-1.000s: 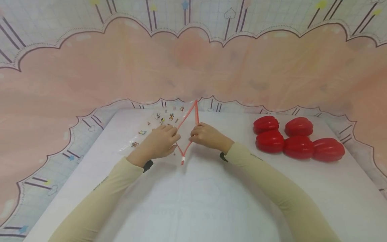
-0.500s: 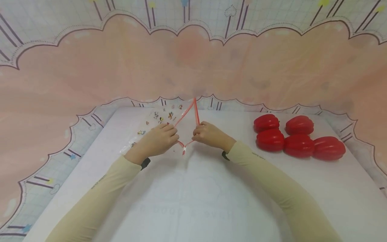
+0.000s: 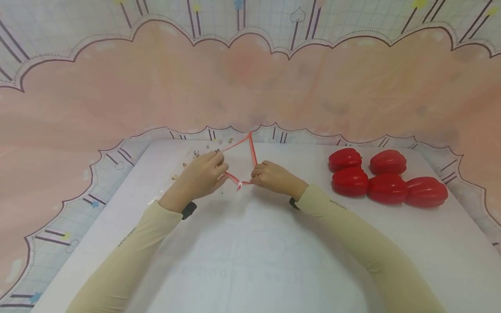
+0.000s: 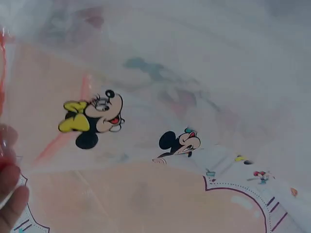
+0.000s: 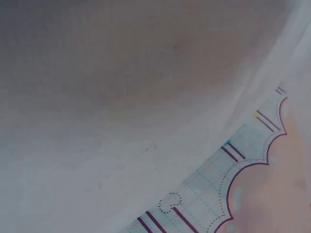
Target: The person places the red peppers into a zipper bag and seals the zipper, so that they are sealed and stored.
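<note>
A clear plastic bag with small cartoon prints has a red-edged mouth, spread into a four-sided opening between the two hands. The left hand pinches the left side of that red edge, the bag's printed body lying beyond and under it. The right hand pinches the red edge on the right side. In the left wrist view, fingertips of the left hand show at the lower left beside the clear film. No hand shows in the right wrist view.
Several red bell peppers lie grouped on the right side of the white table. A pink and white patterned cloth stands behind the table and along its sides. Dark bands are at both wrists.
The red-edged mouth has widened, and its near corner has risen and moved away from the table's front. The left hand has shifted slightly left, the right hand slightly right. The peppers have not moved.
</note>
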Motion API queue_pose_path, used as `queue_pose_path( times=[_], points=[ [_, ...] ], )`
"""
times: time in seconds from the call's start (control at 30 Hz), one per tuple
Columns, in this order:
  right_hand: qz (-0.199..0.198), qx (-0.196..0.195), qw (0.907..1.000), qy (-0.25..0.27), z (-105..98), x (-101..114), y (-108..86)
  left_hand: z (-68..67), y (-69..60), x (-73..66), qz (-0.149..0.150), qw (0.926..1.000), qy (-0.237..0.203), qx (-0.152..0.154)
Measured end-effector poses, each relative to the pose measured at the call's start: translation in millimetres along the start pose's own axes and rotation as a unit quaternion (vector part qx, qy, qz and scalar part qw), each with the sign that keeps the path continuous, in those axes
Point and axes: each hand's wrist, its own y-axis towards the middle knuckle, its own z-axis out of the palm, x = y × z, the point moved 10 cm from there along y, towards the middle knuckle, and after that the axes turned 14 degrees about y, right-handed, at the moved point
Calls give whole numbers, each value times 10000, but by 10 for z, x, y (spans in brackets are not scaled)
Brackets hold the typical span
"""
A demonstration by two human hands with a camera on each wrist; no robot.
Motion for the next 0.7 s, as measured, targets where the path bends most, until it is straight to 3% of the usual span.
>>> queue_pose_path(
  times=[0.1, 0.17, 0.27, 0.37, 0.5, 0.7],
  points=[
    [-104, -30, 9998, -139, -19, 20, -20, 19, 9, -48, 243, 9990, -346, 137],
    [-228, -10, 9995, -209, -29, 53, -31, 59, 14, -72, 429, 9976, -385, 382],
    [-422, 82, 9987, -281, -19, 114, -40, 163, 15, -50, 574, 9944, -104, 877],
    [-554, 152, 9978, -329, -12, 161, -45, 223, 24, 30, 548, 9916, 225, 1152],
    [-457, 44, 9988, -153, -43, 129, -59, 162, 39, 73, 606, 9933, 333, 929],
    [-110, -55, 9988, -476, -121, -38, -89, 4, 29, -80, 1015, 9942, -123, 320]
  ],
)
